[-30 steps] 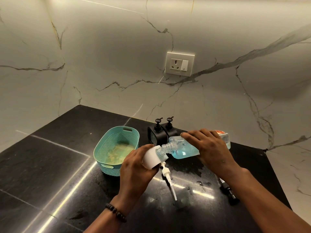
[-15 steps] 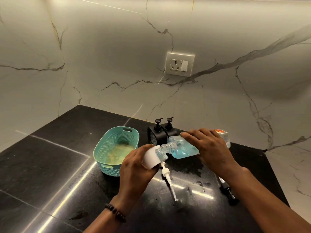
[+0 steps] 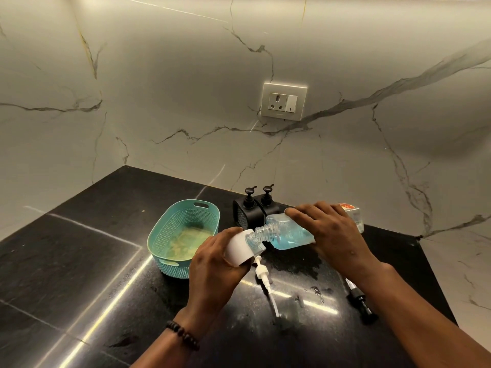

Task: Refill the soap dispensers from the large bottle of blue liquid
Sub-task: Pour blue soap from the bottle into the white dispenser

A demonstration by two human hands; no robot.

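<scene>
Two hands grip one white dispenser [image 3: 240, 248] and one blue-liquid bottle [image 3: 288, 232]; two black dispensers [image 3: 255, 208] stand behind.

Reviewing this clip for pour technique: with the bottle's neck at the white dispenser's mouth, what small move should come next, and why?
Probably tip the large bottle slightly steeper with the right hand. Its blue liquid sits pooled in the body while the ribbed neck looks mostly clear, so little seems to be flowing. The left hand should hold the white dispenser steady, since wet patches already mark the counter.
</scene>
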